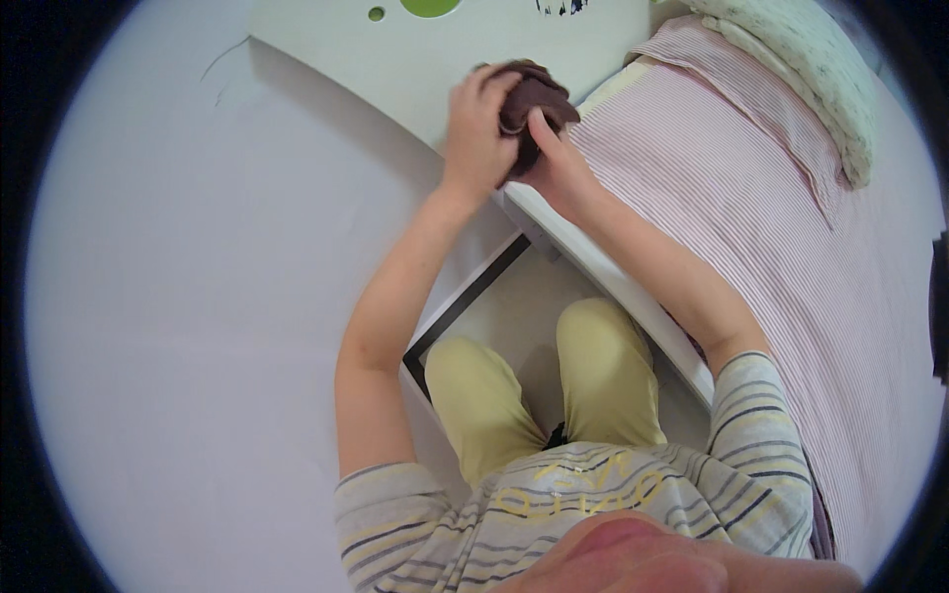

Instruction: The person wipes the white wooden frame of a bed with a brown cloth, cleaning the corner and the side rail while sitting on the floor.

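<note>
A bunched dark maroon cloth (535, 100) is held between both of my hands, over the near edge of a white tabletop or cabinet top (356, 52). My left hand (478, 130) grips the cloth from the left side, its fingers curled over the upper part. From the right, my right hand (560, 163) holds it with the thumb pressed on the front. Folds of the cloth hide some of the fingers, and what kind of cloth item it is cannot be told.
To the right lies a bed with a pink-striped sheet (712, 170) and a pale patterned pillow or quilt (801, 67). A white bed rail (630, 304) runs beside my knees. A plain wall (185, 259) rises at the left. Green round shapes (430, 6) mark the white top.
</note>
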The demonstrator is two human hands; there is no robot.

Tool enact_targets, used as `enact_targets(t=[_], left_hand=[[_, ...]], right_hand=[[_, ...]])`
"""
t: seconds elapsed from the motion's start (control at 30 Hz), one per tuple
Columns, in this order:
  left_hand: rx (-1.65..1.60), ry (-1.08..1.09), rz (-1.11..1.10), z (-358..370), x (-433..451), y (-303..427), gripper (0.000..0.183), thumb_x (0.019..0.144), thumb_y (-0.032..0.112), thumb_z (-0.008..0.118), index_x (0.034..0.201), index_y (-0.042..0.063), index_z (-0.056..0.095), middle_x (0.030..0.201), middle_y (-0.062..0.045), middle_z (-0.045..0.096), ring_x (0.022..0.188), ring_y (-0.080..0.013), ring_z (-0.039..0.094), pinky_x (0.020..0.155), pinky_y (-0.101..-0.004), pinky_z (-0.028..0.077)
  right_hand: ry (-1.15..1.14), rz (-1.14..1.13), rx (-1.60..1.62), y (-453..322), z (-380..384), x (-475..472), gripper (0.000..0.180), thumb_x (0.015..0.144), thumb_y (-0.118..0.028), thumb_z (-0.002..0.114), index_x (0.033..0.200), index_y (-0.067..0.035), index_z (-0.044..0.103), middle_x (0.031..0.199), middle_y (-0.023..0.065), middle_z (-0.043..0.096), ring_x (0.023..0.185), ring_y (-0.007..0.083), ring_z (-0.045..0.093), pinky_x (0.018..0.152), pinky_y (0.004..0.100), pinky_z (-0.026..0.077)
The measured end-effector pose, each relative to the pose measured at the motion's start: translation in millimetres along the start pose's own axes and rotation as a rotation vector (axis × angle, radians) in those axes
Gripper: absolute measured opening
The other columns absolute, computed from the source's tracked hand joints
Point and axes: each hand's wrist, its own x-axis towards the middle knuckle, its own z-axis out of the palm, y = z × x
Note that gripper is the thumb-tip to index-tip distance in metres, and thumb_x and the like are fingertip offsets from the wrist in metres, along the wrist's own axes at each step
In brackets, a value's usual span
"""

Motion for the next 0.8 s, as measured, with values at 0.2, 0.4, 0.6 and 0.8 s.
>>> enact_targets(t=[0.2, 0.4, 0.6, 0.8], left_hand=[[0.176, -0.056, 0.194, -28.9, 3.2, -11.2, 0.07, 0.082, 0.019, 0.07, 0.145, 0.017, 0.042, 0.151, -0.016, 0.036, 0.138, -0.0392, 0.033, 0.112, -0.0528, 0.027], [0.759, 0.102, 0.152, -47.4, 18.6, -99.3, 0.059, 0.093, 0.033, 0.058, 0.148, 0.02, 0.042, 0.158, -0.007, 0.029, 0.146, -0.028, 0.025, 0.116, -0.0579, 0.014], [0.82, 0.292, 0.202, -28.7, 17.3, -109.8, 0.048, 0.101, 0.045, 0.037, 0.143, 0.023, 0.049, 0.152, -0.003, 0.042, 0.143, -0.0247, 0.033, 0.119, -0.0514, 0.0], [0.7, 0.355, 0.255, -21.7, 19.3, -116.5, 0.05, 0.104, 0.044, 0.029, 0.142, 0.019, 0.049, 0.151, -0.006, 0.043, 0.142, -0.0272, 0.035, 0.12, -0.0495, 0.0]], right_hand=[[0.232, -0.566, -0.363, -11.9, 8.0, 56.6, 0.043, 0.091, -0.02, 0.068, 0.124, 0.0, 0.049, 0.116, 0.0058, 0.06, 0.101, 0.014, 0.058, 0.088, 0.0304, 0.049], [0.274, -0.994, -1.467, 0.6, -69.5, 130.9, 0.092, 0.068, -0.01, 0.081, 0.147, -0.017, 0.034, 0.153, 0.0265, 0.022, 0.135, 0.0475, 0.031, 0.113, 0.0515, 0.029], [0.699, -0.948, -1.154, -58.6, -141.0, 200.4, 0.078, 0.075, -0.016, 0.075, 0.137, 0.009, 0.035, 0.139, 0.0273, 0.042, 0.129, 0.0419, 0.04, 0.111, 0.0456, 0.031], [1.008, -0.76, -1.259, -91.4, -98.1, 235.1, 0.081, 0.079, -0.044, 0.066, 0.128, 0.014, 0.039, 0.127, 0.0324, 0.048, 0.117, 0.0461, 0.047, 0.102, 0.0492, 0.038]])
